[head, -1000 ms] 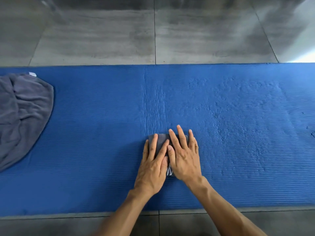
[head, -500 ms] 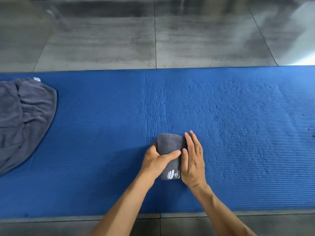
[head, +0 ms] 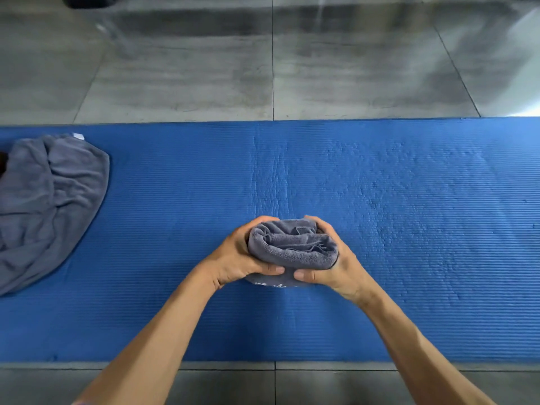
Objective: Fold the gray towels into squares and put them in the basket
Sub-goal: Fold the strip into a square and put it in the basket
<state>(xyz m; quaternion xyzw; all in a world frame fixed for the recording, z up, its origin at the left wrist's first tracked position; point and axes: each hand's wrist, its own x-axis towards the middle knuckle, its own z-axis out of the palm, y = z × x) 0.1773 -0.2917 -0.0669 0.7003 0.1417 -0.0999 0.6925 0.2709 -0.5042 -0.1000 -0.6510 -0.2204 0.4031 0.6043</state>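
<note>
A gray tiled floor (head: 187, 68) fills the far part of the view and shows again as a narrow strip along the near edge. Across the middle lies a wide blue mat (head: 409, 229) with fine ridges running left to right. It reaches past both side edges of the view; its far edge and near edge are straight and fully visible. The mat's right half is bare, and there is bare mat between the middle and the left end as well.

At the left end of the mat lies a loose gray towel (head: 49, 206), unfolded and rumpled in soft creases, with a small white tag at its far corner. Part of it runs off the left edge of the view.

Near the middle of the mat, toward the near edge, two bare forearms reach in from below and meet around a folded gray towel (head: 292, 247). This towel is a thick, compact bundle with its stacked folded layers facing the camera and a bit of white lettering on its lower side. It appears lifted just off the mat, well apart from the loose towel. The left hand (head: 236, 255) has its grip wrapped around the bundle's left side, thumb beneath. The right hand (head: 339, 264) grips the right side the same way, fingers curled over the far edge.
</note>
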